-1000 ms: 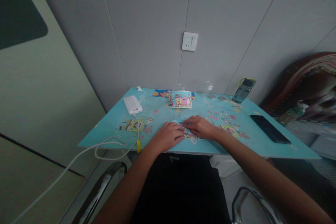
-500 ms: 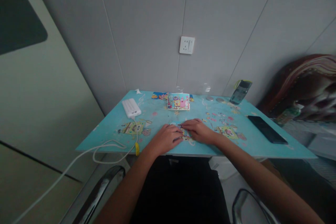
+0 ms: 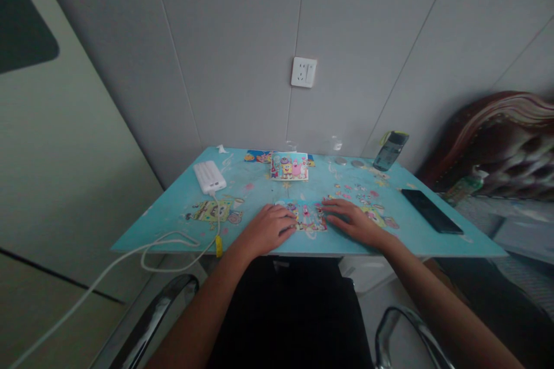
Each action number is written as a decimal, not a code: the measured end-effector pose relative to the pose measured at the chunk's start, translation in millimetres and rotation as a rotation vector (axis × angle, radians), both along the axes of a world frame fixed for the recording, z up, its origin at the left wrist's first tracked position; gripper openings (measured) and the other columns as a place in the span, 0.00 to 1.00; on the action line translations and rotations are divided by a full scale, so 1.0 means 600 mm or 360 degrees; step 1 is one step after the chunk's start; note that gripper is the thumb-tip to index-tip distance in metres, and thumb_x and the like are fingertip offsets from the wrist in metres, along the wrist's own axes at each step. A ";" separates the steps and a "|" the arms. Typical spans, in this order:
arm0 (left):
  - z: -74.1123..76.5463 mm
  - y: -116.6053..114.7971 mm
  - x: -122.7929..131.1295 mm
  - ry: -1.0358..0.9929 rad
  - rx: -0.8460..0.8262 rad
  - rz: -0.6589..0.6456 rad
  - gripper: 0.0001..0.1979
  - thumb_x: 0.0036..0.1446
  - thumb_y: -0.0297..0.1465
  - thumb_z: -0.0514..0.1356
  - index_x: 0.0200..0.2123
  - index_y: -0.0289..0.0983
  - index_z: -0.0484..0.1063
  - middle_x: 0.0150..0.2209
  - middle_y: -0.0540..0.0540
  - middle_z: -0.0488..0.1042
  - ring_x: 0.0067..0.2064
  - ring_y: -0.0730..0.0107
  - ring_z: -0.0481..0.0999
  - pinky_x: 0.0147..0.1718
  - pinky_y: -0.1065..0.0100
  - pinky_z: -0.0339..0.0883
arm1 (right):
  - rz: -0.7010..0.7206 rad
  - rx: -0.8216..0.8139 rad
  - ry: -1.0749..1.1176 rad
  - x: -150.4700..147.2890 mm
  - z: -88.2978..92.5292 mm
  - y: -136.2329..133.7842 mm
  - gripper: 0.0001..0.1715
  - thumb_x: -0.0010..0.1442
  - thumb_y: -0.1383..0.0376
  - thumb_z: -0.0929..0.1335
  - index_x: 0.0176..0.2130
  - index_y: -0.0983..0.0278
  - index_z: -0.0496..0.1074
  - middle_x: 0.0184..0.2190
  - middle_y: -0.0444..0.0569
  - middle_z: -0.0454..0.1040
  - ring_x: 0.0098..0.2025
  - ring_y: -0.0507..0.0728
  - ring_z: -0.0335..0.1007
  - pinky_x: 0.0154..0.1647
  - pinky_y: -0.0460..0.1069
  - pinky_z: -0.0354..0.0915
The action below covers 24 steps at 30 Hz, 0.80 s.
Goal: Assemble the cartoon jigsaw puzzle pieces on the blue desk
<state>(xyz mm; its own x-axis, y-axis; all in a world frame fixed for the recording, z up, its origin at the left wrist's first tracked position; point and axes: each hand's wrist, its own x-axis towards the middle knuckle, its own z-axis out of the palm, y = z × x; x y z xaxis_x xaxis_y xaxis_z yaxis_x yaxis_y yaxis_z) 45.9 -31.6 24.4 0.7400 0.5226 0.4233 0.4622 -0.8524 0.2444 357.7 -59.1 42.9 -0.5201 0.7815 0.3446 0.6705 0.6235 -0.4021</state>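
Observation:
Between my hands lies a partly assembled-looking cartoon picture (image 3: 308, 214), flat on the blue tabletop, which seems to be made of small jigsaw pieces. My left hand (image 3: 272, 228) rests over its left edge, fingers stretched and lying flat. At the right edge my right hand (image 3: 352, 222) has its fingers extended, fingertips touching the picture's border. Behind them, a cartoon picture card (image 3: 289, 166) is propped up with matching characters. Small loose pieces (image 3: 346, 190) lie scattered past my right hand, though the printed tabletop makes them hard to tell apart.
A white power bank (image 3: 210, 176) with a white cable (image 3: 173, 237) lies at the left. A dark phone (image 3: 431, 211) and a grey water bottle (image 3: 390, 151) stand or lie on the right. The wall has a socket (image 3: 303, 72); chair armrests flank my lap.
My right hand has moved right, away from my left hand, uncovering more of the picture between them. My left hand stays at the left edge. The view has shifted slightly.

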 end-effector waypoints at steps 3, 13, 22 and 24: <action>-0.002 0.000 0.001 -0.0002 0.0017 -0.0008 0.11 0.69 0.35 0.56 0.48 0.44 0.77 0.49 0.47 0.78 0.53 0.61 0.74 0.54 0.56 0.61 | 0.0042 -0.0001 -0.0001 0.002 -0.005 -0.020 0.20 0.67 0.57 0.69 0.57 0.52 0.75 0.59 0.51 0.73 0.61 0.63 0.69 0.62 0.61 0.66; 0.003 -0.005 0.006 0.0045 0.0040 0.0049 0.13 0.69 0.36 0.55 0.52 0.41 0.73 0.50 0.44 0.77 0.55 0.59 0.72 0.56 0.55 0.61 | 0.0114 0.0105 -0.0068 -0.001 -0.023 -0.026 0.16 0.66 0.58 0.69 0.52 0.53 0.79 0.57 0.52 0.75 0.58 0.62 0.71 0.60 0.59 0.66; 0.009 -0.006 0.007 0.0065 0.0040 0.0011 0.14 0.69 0.36 0.54 0.52 0.44 0.76 0.51 0.44 0.76 0.57 0.58 0.71 0.57 0.53 0.61 | 0.0086 0.0090 -0.0085 -0.004 -0.022 -0.028 0.15 0.67 0.59 0.68 0.52 0.53 0.78 0.57 0.52 0.74 0.58 0.62 0.70 0.60 0.59 0.65; 0.008 -0.005 0.006 0.0073 0.0048 0.0026 0.14 0.69 0.36 0.54 0.52 0.44 0.76 0.53 0.44 0.75 0.58 0.57 0.70 0.58 0.52 0.61 | 0.0079 0.0078 -0.0090 -0.004 -0.021 -0.028 0.15 0.67 0.59 0.68 0.52 0.54 0.77 0.57 0.52 0.74 0.58 0.62 0.70 0.60 0.59 0.65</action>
